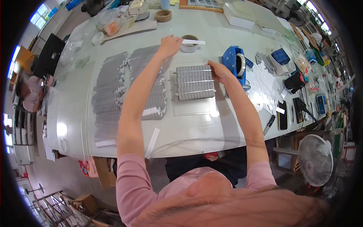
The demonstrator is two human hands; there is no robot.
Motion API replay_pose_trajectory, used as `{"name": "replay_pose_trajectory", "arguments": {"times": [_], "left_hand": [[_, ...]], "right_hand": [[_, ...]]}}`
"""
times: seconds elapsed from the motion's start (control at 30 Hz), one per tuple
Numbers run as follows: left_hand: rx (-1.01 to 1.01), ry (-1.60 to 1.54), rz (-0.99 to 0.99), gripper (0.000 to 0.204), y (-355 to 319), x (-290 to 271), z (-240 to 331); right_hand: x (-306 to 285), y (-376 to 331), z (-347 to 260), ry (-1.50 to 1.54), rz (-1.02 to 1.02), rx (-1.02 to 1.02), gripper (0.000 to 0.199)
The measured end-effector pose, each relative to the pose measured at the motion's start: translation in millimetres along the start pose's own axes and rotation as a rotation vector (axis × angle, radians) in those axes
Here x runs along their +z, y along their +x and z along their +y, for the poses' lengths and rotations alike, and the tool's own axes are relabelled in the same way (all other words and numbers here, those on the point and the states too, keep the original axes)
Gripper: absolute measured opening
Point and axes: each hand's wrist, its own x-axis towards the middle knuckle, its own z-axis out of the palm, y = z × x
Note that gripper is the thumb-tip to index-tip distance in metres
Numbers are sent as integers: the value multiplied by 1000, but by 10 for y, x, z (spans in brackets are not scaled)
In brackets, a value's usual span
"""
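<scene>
A grey block of small segments in rows point(195, 76), with shiny strips across it, rests on a clear sheet point(181, 111). Closed at its upper right edge, my right hand point(220, 72) grips the block between thumb and fingers. Farther off and to the left, my left hand point(171, 46) pinches one end of a short white strip point(197, 42). That strip passes above a roll of white tape point(189, 48) standing on the table. Left of the block lie two wide patches of grey segmented pieces point(109, 90), partly hidden by my left forearm.
A blue tape dispenser point(229, 59) stands right of the block. Loose white strips point(152, 142) lie near the front edge. At right are a utility knife point(270, 123), a phone point(282, 116) and white scraps point(261, 89). A brown tape roll point(163, 16) sits far back; a fan point(315, 160) stands beside the table.
</scene>
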Motion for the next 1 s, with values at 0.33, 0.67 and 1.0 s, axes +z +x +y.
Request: {"name": "replay_pose_trajectory", "arguments": {"times": [0.33, 0.67, 1.0], "left_hand": [[-165, -101, -204, 43, 778, 532, -362], [-148, -139, -262, 48, 648, 377, -176], [-225, -247, -137, 53, 490, 322, -206]], "right_hand": [[71, 475, -295, -109, 141, -7, 34], [54, 645, -375, -93, 195, -6, 36], [45, 691, -340, -58, 184, -24, 36]]}}
